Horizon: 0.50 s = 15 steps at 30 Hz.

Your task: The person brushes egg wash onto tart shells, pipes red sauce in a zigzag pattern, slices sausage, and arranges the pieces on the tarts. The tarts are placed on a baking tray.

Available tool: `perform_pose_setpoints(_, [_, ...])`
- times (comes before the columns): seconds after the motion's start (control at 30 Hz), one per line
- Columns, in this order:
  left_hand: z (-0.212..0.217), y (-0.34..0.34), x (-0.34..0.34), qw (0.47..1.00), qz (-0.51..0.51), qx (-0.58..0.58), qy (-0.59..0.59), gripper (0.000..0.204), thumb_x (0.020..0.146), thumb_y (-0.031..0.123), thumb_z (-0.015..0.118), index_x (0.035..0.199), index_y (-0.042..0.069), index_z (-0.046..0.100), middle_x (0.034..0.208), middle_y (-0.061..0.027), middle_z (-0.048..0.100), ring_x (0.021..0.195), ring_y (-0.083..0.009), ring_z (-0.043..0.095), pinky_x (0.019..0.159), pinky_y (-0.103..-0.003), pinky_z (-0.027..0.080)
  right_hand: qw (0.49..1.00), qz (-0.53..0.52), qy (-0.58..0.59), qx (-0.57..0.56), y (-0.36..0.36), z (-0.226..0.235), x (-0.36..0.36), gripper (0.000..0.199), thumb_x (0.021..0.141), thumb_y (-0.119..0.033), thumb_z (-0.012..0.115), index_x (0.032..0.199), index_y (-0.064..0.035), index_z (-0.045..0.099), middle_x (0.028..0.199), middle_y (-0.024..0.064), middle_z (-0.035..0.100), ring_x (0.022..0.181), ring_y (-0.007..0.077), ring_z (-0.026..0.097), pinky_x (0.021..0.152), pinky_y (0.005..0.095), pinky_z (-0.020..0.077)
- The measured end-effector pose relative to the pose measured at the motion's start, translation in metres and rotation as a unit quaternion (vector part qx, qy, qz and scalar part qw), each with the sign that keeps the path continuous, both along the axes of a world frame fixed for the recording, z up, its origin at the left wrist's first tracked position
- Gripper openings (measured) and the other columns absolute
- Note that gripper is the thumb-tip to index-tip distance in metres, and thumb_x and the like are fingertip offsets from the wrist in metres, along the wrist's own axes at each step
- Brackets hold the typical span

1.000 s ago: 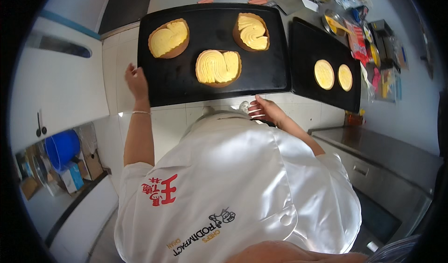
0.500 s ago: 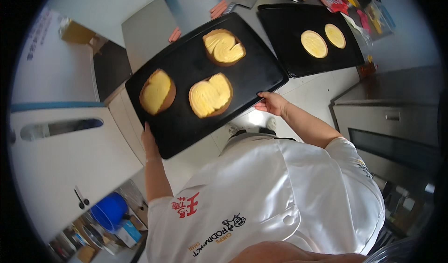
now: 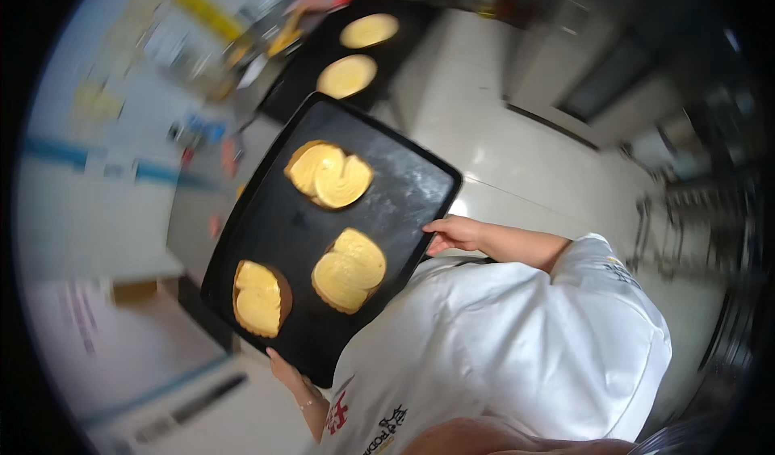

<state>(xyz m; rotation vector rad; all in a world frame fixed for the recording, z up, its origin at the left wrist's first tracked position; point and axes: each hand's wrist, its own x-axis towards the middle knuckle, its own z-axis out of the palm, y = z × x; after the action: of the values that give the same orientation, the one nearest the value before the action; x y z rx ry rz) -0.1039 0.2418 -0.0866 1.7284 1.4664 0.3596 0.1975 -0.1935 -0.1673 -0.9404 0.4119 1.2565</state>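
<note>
My two hands carry a black baking tray [image 3: 266,229] in front of my body, tilted in the view. My left hand [image 3: 288,374] grips its near left edge, thumb on the rim and the other fingers hidden underneath. On the right edge, my right hand [image 3: 457,234] is closed with its thumb over the rim and fingers below. Three brown-edged pastries topped with piped yellow cream lie on the tray: a far pastry [image 3: 329,174], a right pastry [image 3: 349,271] and a left pastry [image 3: 260,300].
Beyond the tray, a second black tray [image 3: 395,59] with two flat round yellow pieces [image 3: 347,75] rests on a steel table. Blurred packages and utensils lie past it. A steel cabinet [image 3: 565,75] and a rack [image 3: 686,213] stand at right, over a tiled floor [image 3: 476,92].
My view and body have turned right, so the table and second tray have shifted left in view. The carried tray is still in both hands and has come away from the table edge.
</note>
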Motion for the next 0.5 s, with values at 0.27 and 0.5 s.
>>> perform_pose_setpoints(0.27, [0.051, 0.097, 0.142, 0.944, -0.321, 0.075, -0.027, 0.063, 0.101, 0.043, 0.043, 0.125, -0.014, 0.052, 0.125, -0.0204, 0.057, 0.104, -0.0263, 0.057, 0.093, -0.033, 0.046, 0.89, -0.43, -0.019, 0.152, 0.099, -0.011, -0.135, 0.024, 0.087, -0.006, 0.059, 0.109, 0.0032, 0.062, 0.101, 0.0127, 0.069, 0.092, 0.0231, 0.067, 0.084, 0.0386, 0.0544])
perform_pose_setpoints(0.5, [-0.022, 0.249, 0.266, 0.809, -0.585, -0.057, -0.02, 0.067, 0.1, 0.049, 0.044, 0.118, -0.014, 0.057, 0.114, -0.0184, 0.063, 0.097, -0.0232, 0.06, 0.088, -0.032, 0.047, 0.75, -0.652, -0.109, 0.009, 0.199, 0.068, -0.241, 0.014, 0.08, -0.005, 0.058, 0.093, -0.0042, 0.062, 0.086, 0.0079, 0.066, 0.078, 0.0221, 0.065, 0.075, 0.0408, 0.0552])
